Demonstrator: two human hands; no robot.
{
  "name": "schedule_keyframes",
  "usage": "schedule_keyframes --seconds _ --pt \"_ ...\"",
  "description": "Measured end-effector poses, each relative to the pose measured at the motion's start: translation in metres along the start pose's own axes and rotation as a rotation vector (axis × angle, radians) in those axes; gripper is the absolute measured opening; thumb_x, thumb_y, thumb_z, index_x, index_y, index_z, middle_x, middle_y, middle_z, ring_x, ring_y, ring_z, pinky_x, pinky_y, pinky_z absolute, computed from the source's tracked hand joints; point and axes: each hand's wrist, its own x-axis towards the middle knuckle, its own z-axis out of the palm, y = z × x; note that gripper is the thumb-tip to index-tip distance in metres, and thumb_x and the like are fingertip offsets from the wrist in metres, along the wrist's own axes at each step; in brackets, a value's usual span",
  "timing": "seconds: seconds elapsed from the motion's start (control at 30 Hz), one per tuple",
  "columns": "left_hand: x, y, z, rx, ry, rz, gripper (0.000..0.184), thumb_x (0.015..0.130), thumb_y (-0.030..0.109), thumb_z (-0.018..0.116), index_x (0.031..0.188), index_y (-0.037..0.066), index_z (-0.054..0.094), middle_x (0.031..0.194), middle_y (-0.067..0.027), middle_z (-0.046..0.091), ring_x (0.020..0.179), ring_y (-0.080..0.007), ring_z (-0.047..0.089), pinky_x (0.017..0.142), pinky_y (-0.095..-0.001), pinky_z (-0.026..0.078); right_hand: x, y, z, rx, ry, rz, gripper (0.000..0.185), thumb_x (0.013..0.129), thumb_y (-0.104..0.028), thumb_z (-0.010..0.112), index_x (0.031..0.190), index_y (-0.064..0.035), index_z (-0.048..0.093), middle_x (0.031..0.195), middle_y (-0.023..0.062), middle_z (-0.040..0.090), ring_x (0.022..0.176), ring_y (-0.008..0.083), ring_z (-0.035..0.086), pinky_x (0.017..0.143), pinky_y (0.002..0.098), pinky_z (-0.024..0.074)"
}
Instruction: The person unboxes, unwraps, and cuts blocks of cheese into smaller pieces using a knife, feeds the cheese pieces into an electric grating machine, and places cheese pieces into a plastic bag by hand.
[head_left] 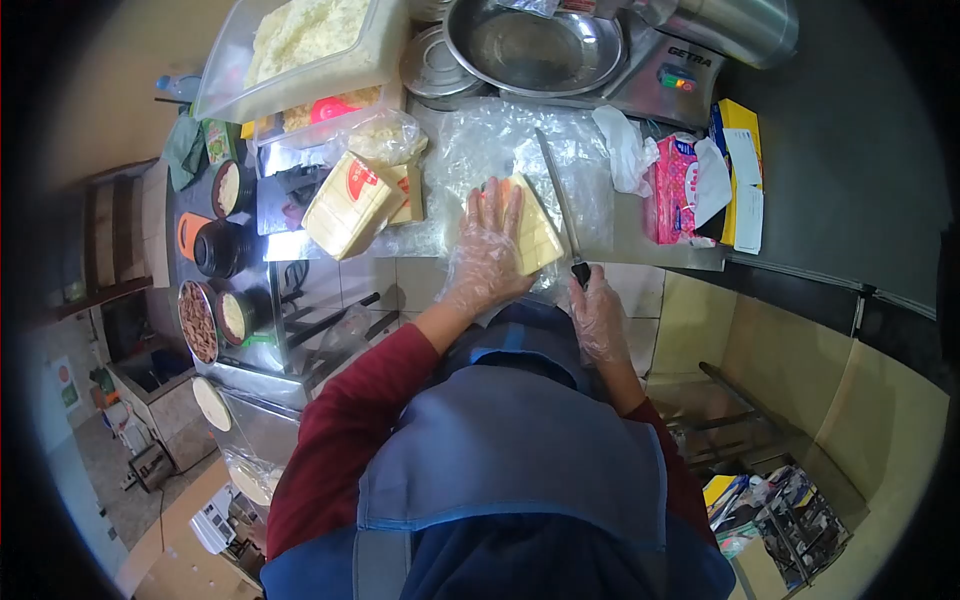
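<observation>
My left hand (486, 248), in a clear plastic glove, lies flat with its fingers stretched over a pale yellow block of cheese (540, 232). The hand covers much of the block and part of its red label. My right hand (600, 318), gloved too, is closed around the black handle of a long knife (559, 195). The blade points away from me, just right of the block. Clear plastic sheeting (465, 135) is spread beneath the cheese. To the left, another cheese block (345, 212) with a red label leans over a smaller piece (409, 196).
Behind stand a clear tub of grated white food (230, 85), a steel bowl (535, 50) and a metal machine (665, 75). A pink tissue pack (672, 190) sits at right. Round pans (228, 190) and a bowl of brown pieces (197, 322) line the left side.
</observation>
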Motion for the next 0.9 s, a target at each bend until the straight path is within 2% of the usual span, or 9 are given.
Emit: schedule_keyframes --seconds 0.07,0.13,0.23,0.33,0.4,0.53,0.7,0.8,0.9 --pt "0.009 0.001 0.005 -0.158 0.105 -0.033 0.120 0.070 0.052 0.076 0.148 -0.015 0.015 0.153 -0.0347 0.021 0.145 -0.0509 0.015 0.121 -0.0538 0.013 0.006 -0.003 -0.002 -0.055 0.020 -0.026 0.042 0.101 -0.036 0.047 0.116 0.0035 0.049 0.087 0.0310 0.065 0.085 0.0490 0.063 0.074 0.0550 0.0474" --pt "0.020 0.005 0.003 -0.162 0.112 -0.071 0.119 0.070 0.051 0.076 0.149 -0.014 0.014 0.153 -0.0357 0.021 0.145 -0.0513 0.015 0.121 -0.0533 0.012 0.008 -0.012 -0.009 -0.043 0.048 -0.049 0.038 0.101 -0.034 0.049 0.115 0.0016 0.051 0.084 0.0297 0.065 0.080 0.0491 0.062 0.068 0.0552 0.0471" --pt "0.025 0.002 0.003 -0.171 0.111 -0.112 0.122 0.069 0.052 0.077 0.148 -0.015 0.013 0.153 -0.0374 0.017 0.144 -0.0521 0.014 0.121 -0.0513 0.013 0.008 -0.022 -0.017 -0.133 -0.012 -0.087 0.044 0.101 -0.036 0.045 0.119 0.0039 0.049 0.085 0.0299 0.065 0.084 0.0469 0.064 0.073 0.0531 0.0493" --pt "0.010 -0.010 -0.003 -0.220 0.223 -0.045 0.127 0.067 0.056 0.079 0.148 -0.016 0.012 0.154 -0.0372 0.015 0.144 -0.0532 0.014 0.121 -0.0502 0.014 0.010 -0.029 -0.021 -0.205 -0.030 -0.153 0.042 0.101 -0.035 0.045 0.117 0.0038 0.049 0.083 0.0281 0.066 0.081 0.0446 0.065 0.072 0.0521 0.0504" --pt "-0.001 -0.012 -0.010 -0.184 0.113 -0.144 0.130 0.069 0.065 0.074 0.146 -0.020 0.013 0.156 -0.0344 0.015 0.147 -0.0483 0.011 0.122 -0.0478 0.010 0.013 -0.033 -0.023 -0.248 -0.053 -0.175 0.041 0.101 -0.035 0.045 0.115 0.0034 0.049 0.082 0.0271 0.066 0.080 0.0437 0.066 0.072 0.0521 0.0507" --pt "-0.004 -0.011 -0.009 -0.367 0.142 -0.202 0.129 0.070 0.067 0.072 0.147 -0.019 0.014 0.156 -0.0350 0.016 0.148 -0.0474 0.010 0.123 -0.0453 0.007 0.021 -0.044 -0.023 -0.278 -0.052 -0.232 0.043 0.101 -0.034 0.048 0.117 0.0063 0.051 0.072 0.0263 0.064 0.071 0.0438 0.065 0.065 0.0524 0.0489" --pt "0.004 -0.011 -0.014 -0.081 -0.005 -0.196 0.128 0.070 0.067 0.071 0.149 -0.016 0.013 0.156 -0.0342 0.017 0.148 -0.0460 0.012 0.122 -0.0461 0.015 0.027 -0.051 -0.022 -0.289 -0.088 -0.227 0.041 0.101 -0.033 0.047 0.115 0.0056 0.051 0.072 0.0260 0.064 0.072 0.0437 0.065 0.066 0.0530 0.0493" --pt "0.011 -0.002 -0.022 -0.109 -0.070 -0.303 0.128 0.070 0.066 0.072 0.150 -0.014 0.012 0.156 -0.0343 0.017 0.148 -0.0463 0.011 0.121 -0.0474 0.016 0.028 -0.054 -0.024 -0.294 -0.105 -0.212 0.041 0.101 -0.033 0.047 0.115 0.0051 0.049 0.075 0.0262 0.065 0.074 0.0437 0.066 0.068 0.0532 0.0497" --pt "0.019 0.004 -0.027 -0.078 -0.122 -0.295 0.128 0.070 0.066 0.071 0.151 -0.013 0.011 0.156 -0.0337 0.018 0.148 -0.0463 0.012 0.121 -0.0483 0.015 0.025 -0.063 -0.027 -0.304 -0.148 -0.158 0.040 0.101 -0.033 0.046 0.114 0.0046 0.048 0.078 0.0266 0.066 0.077 0.0442 0.066 0.071 0.0537 0.0496"
